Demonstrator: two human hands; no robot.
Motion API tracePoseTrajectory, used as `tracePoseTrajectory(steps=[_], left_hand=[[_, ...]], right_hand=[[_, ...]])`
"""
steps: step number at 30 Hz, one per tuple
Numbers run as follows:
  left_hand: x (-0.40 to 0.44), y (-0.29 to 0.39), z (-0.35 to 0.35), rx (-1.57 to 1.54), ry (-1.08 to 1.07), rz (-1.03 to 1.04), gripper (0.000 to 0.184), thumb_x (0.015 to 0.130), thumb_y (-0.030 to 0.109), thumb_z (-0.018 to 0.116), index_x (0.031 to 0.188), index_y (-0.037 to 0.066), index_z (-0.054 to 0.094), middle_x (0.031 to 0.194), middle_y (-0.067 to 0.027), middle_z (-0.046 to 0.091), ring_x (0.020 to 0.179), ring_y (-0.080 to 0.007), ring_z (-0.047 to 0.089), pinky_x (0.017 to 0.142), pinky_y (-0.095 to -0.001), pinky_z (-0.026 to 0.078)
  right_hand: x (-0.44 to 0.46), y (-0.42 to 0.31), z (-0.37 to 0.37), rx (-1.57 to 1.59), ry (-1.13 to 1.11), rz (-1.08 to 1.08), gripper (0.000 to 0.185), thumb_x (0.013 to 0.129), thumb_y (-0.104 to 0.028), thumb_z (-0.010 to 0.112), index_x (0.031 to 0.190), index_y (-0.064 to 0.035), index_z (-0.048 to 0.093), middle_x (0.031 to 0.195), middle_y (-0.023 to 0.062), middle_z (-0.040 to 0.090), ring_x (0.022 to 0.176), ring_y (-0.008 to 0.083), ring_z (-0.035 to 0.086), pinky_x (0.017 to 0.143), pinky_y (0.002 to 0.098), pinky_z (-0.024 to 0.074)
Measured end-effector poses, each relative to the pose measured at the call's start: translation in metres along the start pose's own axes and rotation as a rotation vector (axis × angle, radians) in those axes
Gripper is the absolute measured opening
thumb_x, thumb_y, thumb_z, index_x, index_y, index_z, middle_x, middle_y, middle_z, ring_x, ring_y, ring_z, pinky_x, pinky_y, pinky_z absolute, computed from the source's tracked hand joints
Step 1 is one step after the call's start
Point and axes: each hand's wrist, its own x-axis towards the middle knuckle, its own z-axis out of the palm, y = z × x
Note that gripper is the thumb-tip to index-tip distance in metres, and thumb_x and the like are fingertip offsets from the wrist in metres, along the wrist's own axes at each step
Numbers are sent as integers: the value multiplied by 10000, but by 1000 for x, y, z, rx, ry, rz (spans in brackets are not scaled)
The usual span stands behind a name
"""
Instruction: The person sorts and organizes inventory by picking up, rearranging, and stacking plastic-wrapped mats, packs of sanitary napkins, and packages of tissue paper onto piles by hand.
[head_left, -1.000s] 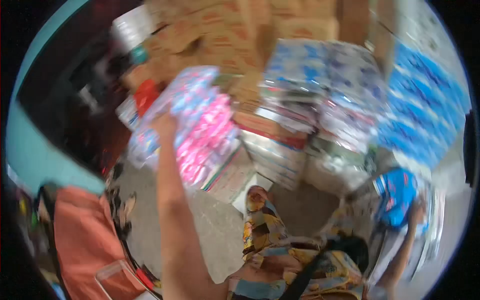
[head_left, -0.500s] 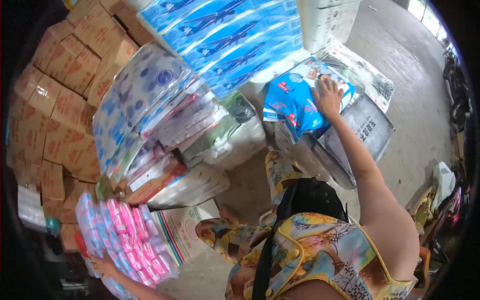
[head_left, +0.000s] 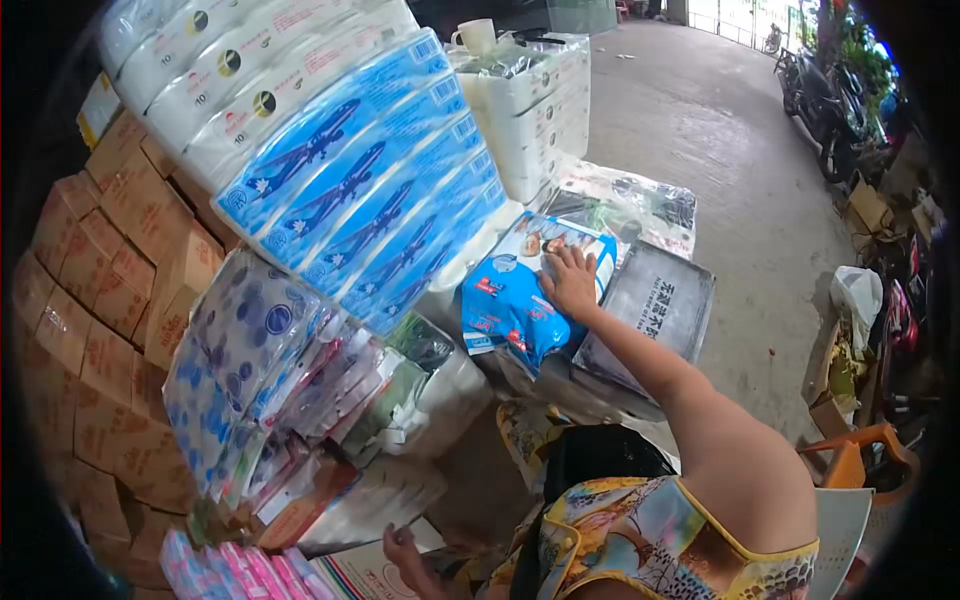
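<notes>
My right hand (head_left: pixel 570 285) lies flat with spread fingers on a blue plastic pack (head_left: pixel 520 335) with a printed picture, perhaps diapers. That pack rests beside a dark grey box with pale lettering (head_left: pixel 655 310), on top of other wrapped goods. Down at the bottom, my left hand (head_left: pixel 405 560) hangs over a white carton with coloured stripes (head_left: pixel 365 575). Its fingers are loosely bent and nothing shows in them. Pink and blue small packs (head_left: pixel 235 570) in clear wrap stand to its left, partly cut off by the view's edge.
Brown cartons (head_left: pixel 110 340) are stacked on the left. Large blue-wrapped paper packs (head_left: pixel 370 190) rise in front, with a cup (head_left: pixel 475 37) on a white stack behind. Bagged goods (head_left: pixel 260 330) fill the middle left. An orange chair (head_left: pixel 860 455) and a motorcycle (head_left: pixel 820 105) stand right.
My left hand has come off the pink and blue packs and moved right, closer to my body. My right hand stays on the blue pack. The view has tilted up.
</notes>
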Motion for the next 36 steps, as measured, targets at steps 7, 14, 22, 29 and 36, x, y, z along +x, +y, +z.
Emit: tracePoseTrajectory(steps=[7, 14, 22, 29, 36], left_hand=[[-28, -29, 31, 61, -10, -174, 315, 770, 129, 553, 1013, -65, 507, 752, -136, 563, 674, -228, 530, 601, -367, 425], [-49, 4, 34, 63, -203, -91, 332, 766, 169, 559, 994, -69, 528, 719, -160, 589, 631, -230, 558, 579, -354, 432], [-20, -32, 55, 194, -154, -276, 379, 747, 183, 593, 1019, -72, 527, 741, -166, 603, 639, -205, 579, 548, -338, 443], [-5, -80, 73, 304, -229, -107, 338, 751, 243, 527, 1000, 15, 551, 948, -161, 576, 841, -320, 549, 727, -395, 435], [-16, -90, 58, 227, -123, 62, 395, 756, 217, 590, 1048, -42, 530, 885, -173, 593, 813, -238, 580, 646, -320, 480]], right_hand=[[-2, 28, -13, 69, -169, -103, 482, 719, -356, 575, 1111, -89, 487, 1175, 142, 451, 1108, 336, 385, 923, 473, 267], [-38, 197, -89, -90, -156, 722, 637, 696, -378, 609, 1202, -61, 386, 1154, 202, 443, 1030, 339, 453, 837, 418, 392], [-116, 224, -74, 144, -93, 866, 711, 754, -436, 530, 1323, -168, 201, 1203, 300, 336, 1105, 427, 366, 919, 434, 319], [-72, 180, -76, -236, -318, 656, 658, 732, -377, 557, 1297, -204, 267, 1347, 216, 170, 1228, 418, 170, 936, 558, 228], [2, 25, -23, 110, -455, 199, 662, 708, -492, 552, 1255, -184, 341, 1346, 214, 176, 1237, 429, 126, 886, 645, 182]])
